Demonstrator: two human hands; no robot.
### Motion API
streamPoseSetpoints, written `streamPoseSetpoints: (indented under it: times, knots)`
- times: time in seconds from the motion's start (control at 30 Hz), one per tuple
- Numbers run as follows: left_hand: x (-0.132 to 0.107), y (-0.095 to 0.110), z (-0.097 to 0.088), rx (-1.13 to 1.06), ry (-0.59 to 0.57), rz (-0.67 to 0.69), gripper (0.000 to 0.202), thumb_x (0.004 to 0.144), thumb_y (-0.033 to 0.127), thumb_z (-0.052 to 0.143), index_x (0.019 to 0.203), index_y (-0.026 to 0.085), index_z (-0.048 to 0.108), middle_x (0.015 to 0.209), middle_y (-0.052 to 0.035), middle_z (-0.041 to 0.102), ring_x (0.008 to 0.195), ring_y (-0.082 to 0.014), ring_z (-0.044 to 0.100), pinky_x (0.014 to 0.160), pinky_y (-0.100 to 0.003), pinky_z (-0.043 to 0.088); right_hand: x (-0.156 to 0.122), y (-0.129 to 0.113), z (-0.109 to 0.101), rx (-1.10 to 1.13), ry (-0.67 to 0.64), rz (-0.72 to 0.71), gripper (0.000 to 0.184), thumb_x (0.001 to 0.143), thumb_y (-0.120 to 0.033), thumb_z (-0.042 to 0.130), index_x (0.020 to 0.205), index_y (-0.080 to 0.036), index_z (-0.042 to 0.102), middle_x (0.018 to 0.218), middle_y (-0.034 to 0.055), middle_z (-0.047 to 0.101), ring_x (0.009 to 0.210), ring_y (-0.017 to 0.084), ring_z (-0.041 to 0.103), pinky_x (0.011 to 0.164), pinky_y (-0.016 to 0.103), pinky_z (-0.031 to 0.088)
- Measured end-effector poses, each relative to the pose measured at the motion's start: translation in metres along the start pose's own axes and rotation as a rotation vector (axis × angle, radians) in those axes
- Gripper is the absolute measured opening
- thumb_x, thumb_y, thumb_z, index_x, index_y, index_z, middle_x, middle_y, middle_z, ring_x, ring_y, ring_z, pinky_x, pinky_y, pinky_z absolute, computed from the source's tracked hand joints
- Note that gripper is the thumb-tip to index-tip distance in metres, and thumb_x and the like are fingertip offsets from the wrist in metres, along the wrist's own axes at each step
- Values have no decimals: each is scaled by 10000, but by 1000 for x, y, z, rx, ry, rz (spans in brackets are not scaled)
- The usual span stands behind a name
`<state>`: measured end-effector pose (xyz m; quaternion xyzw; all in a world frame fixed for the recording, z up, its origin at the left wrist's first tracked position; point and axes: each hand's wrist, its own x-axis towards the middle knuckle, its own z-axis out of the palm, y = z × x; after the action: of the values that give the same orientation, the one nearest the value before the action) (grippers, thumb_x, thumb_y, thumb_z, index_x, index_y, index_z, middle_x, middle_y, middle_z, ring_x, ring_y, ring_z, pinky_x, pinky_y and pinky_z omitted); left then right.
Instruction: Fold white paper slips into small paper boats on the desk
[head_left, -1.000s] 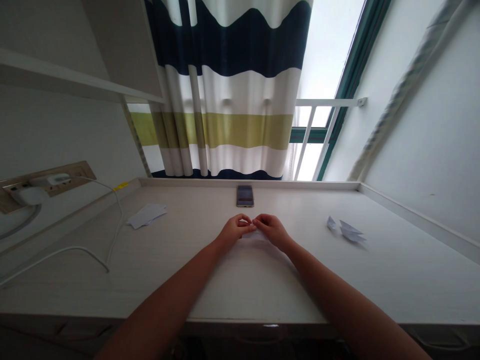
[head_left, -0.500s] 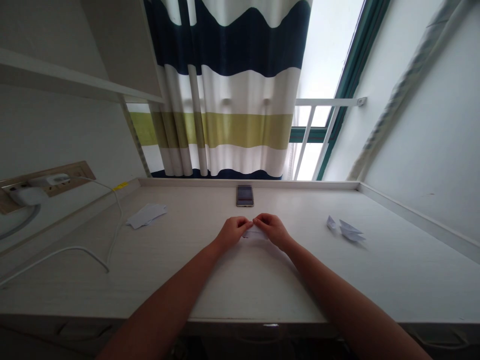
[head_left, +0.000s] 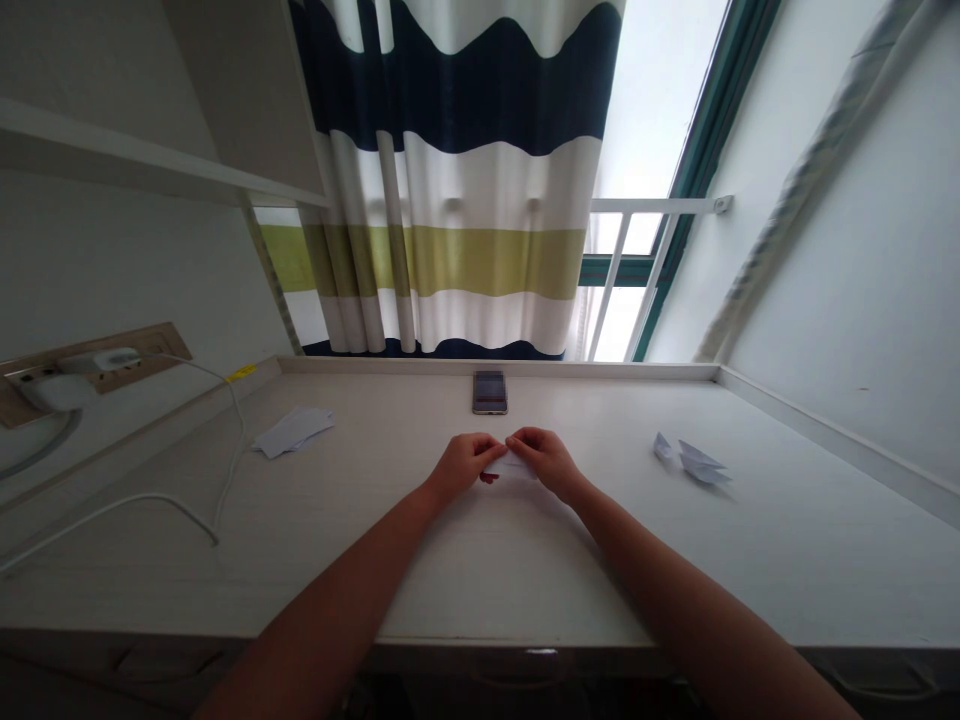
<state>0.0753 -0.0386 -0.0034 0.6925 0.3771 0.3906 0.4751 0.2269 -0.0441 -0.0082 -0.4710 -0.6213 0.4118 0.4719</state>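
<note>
A small white sheet of paper (head_left: 514,466) is held between my two hands near the middle of the desk. My left hand (head_left: 466,462) pinches its left part between thumb and fingers, with some fingertips showing below the paper. On the other side, my right hand (head_left: 546,458) grips the upper right part, its thumb and forefinger close to the left thumb. Both hands are closed, and they cover much of the paper, so its folds are hard to make out.
A phone (head_left: 490,392) lies just beyond my hands. Loose white paper sheets (head_left: 294,431) rest at the left, near a white cable (head_left: 241,430) running from a wall socket (head_left: 97,365). Folded paper pieces (head_left: 702,463) sit at the right. A raised rim (head_left: 600,369) borders the desk's back.
The left fingers now show more below the paper's lower left edge. The paper's left part has shifted slightly, while both hands stay in nearly the same place.
</note>
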Motion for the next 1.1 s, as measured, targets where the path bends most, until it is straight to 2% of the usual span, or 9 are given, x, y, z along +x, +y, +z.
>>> streamPoseSetpoints:
  times: [0.3, 0.5, 0.57, 0.7, 0.77, 0.9, 1.0, 1.1]
  knots:
    - [1, -5, -1, 26, -2, -6, 301, 680, 421, 553, 643, 123, 545, 510, 35, 494, 383, -57, 486, 346, -150, 360, -1, 1, -1, -4, -14, -12, 259, 654, -399, 570, 643, -140, 565, 568, -14, 518, 513, 89, 428, 487, 223, 330]
    - [2, -5, 1, -102, 5, -17, 361, 683, 470, 523, 680, 112, 562, 541, 19, 509, 462, -96, 541, 431, -208, 454, -2, -4, -1, 54, -7, 21, 273, 637, -416, 580, 637, -143, 558, 562, -17, 524, 498, 88, 433, 466, 219, 322]
    - [3, -5, 1, -117, -2, -49, 379, 683, 485, 514, 687, 110, 571, 548, 8, 522, 494, -115, 563, 446, -217, 455, -3, -6, 0, 75, -10, 30, 278, 627, -423, 589, 633, -147, 555, 566, -15, 534, 503, 94, 448, 468, 222, 333]
    - [3, -7, 0, -80, -93, -104, 319, 634, 432, 597, 678, 116, 597, 615, -20, 578, 570, -129, 588, 491, -206, 441, -4, -6, 1, 98, -16, 4, 281, 613, -426, 607, 620, -150, 557, 542, -21, 527, 500, 94, 453, 473, 221, 349]
    - [4, -7, 0, -87, -95, -120, 297, 616, 411, 620, 659, 118, 599, 607, -18, 578, 565, -124, 581, 499, -206, 434, -4, -6, 1, 92, -29, 0, 285, 628, -429, 596, 633, -145, 567, 547, -17, 532, 503, 93, 456, 474, 221, 354]
    - [6, -7, -1, -140, -8, -153, 269, 592, 379, 639, 618, 116, 586, 575, -7, 562, 512, -105, 552, 498, -211, 425, -3, -4, 0, 52, -35, -47, 308, 709, -435, 509, 740, -141, 595, 602, 1, 556, 539, 101, 480, 493, 229, 379]
    - [7, -5, -4, -196, 94, -183, 260, 583, 361, 640, 630, 111, 587, 573, -7, 560, 494, -93, 532, 491, -208, 418, -3, -3, -2, 75, -66, -129, 306, 689, -390, 559, 908, -177, 554, 640, -14, 566, 574, 108, 514, 535, 245, 424]
    - [6, -3, -5, -254, 168, -191, 255, 578, 344, 642, 650, 104, 594, 591, -6, 559, 504, -80, 519, 504, -202, 425, -1, 0, -3, 110, -101, -161, 272, 653, -358, 609, 849, -183, 541, 663, -11, 575, 593, 113, 540, 565, 266, 450]
